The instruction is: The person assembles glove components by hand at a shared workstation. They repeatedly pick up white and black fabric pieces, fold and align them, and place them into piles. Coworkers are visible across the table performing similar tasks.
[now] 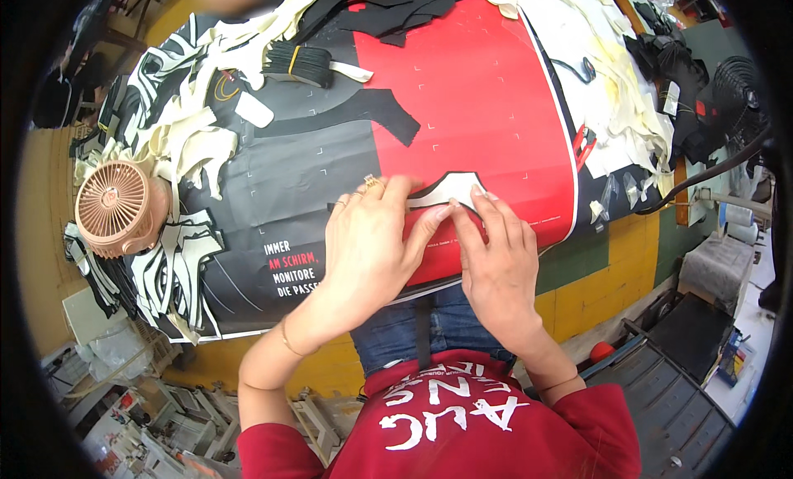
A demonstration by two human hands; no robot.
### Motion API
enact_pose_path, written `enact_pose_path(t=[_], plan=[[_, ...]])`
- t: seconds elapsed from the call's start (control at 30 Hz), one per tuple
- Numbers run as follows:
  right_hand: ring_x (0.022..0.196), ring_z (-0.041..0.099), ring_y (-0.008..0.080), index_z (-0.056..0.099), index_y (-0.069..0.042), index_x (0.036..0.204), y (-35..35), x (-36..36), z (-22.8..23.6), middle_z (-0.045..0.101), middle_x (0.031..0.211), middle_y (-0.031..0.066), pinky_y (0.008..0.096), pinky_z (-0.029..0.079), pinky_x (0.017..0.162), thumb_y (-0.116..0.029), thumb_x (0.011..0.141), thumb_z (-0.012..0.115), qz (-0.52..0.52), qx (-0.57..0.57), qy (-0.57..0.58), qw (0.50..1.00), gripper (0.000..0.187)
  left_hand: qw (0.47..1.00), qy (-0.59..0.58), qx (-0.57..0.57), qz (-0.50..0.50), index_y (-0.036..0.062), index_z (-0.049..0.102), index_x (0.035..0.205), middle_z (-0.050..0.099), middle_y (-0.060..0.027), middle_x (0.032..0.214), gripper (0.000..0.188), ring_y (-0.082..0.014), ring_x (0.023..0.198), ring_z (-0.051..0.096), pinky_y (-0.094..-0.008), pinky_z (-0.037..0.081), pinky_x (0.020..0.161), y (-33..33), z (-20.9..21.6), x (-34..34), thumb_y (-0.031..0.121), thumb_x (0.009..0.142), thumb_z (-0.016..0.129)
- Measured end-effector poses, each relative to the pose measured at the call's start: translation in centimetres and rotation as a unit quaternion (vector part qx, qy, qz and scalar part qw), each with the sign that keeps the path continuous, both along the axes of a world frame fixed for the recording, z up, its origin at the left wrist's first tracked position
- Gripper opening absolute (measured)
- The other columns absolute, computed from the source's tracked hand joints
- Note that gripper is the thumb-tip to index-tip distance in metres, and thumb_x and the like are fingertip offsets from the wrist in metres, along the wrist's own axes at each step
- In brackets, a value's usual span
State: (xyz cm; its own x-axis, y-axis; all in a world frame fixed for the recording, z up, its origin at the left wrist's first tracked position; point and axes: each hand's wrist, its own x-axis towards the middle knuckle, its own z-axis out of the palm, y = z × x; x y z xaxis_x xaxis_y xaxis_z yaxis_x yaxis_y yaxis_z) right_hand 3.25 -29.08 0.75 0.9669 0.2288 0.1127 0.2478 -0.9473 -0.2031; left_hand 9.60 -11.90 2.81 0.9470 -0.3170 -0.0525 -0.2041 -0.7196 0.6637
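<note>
A white cut piece of fabric with a black edge lies on the red part of the printed sheet, close to the table's front edge. My left hand is at its left end, the thumb reaching along the near edge and the fingers curled over the piece. At the right end my right hand grips it between thumb and fingertips. The two thumbs almost meet at the middle of the near edge. My fingers cover both ends of the piece. Farther back lies a curved black fabric piece.
Left of the hands stand a pink fan and a pile of black-edged white pieces. A banded black bundle and a white card lie behind. Cream fabric and red-handled snips are at the right.
</note>
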Motion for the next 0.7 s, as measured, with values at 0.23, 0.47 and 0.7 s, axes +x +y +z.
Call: enact_pose_path(t=[0.23, 0.47, 0.7], plan=[[0.122, 0.053, 0.0234, 0.063, -0.014, 0.131, 0.6, -0.5, 0.2, 0.059, 0.126, 0.0075, 0.0398, 0.041, 0.097, -0.012, 0.085, 0.061, -0.031, -0.018, -0.004, 0.999, 0.046, 0.979, -0.146, 0.138, 0.038, 0.0116, 0.072, 0.097, 0.060, -0.0058, 0.099, 0.022, -0.0258, 0.096, 0.056, -0.0411, 0.039, 0.086, -1.3, -1.3, -1.2, 0.026, 0.083, 0.078], [0.121, 0.053, 0.0212, 0.063, -0.016, 0.132, 0.8, -0.2, 0.4, 0.059, 0.124, 0.0059, 0.0405, 0.036, 0.101, -0.016, 0.086, 0.061, -0.026, -0.067, 0.006, 0.997, 0.046, 0.969, -0.188, 0.156, 0.035, 0.0105, 0.068, 0.085, 0.063, -0.0049, 0.098, 0.015, -0.0256, 0.096, 0.058, -0.0403, 0.038, 0.088, -1.8, -1.3, -1.4, 0.024, 0.084, 0.075], [0.128, 0.049, 0.0254, 0.061, 0.002, 0.128, 0.9, 0.8, -0.1, 0.056, 0.129, 0.0114, 0.0391, 0.039, 0.109, -0.013, 0.086, 0.057, 0.069, -0.055, -0.012, 0.996, 0.044, 0.997, 0.018, -0.061, 0.051, -0.0007, 0.068, 0.084, 0.068, -0.0115, 0.073, 0.012, -0.0234, 0.065, 0.064, -0.0320, 0.048, 0.069, -1.5, -0.8, 0.2, 0.010, 0.088, 0.073]])
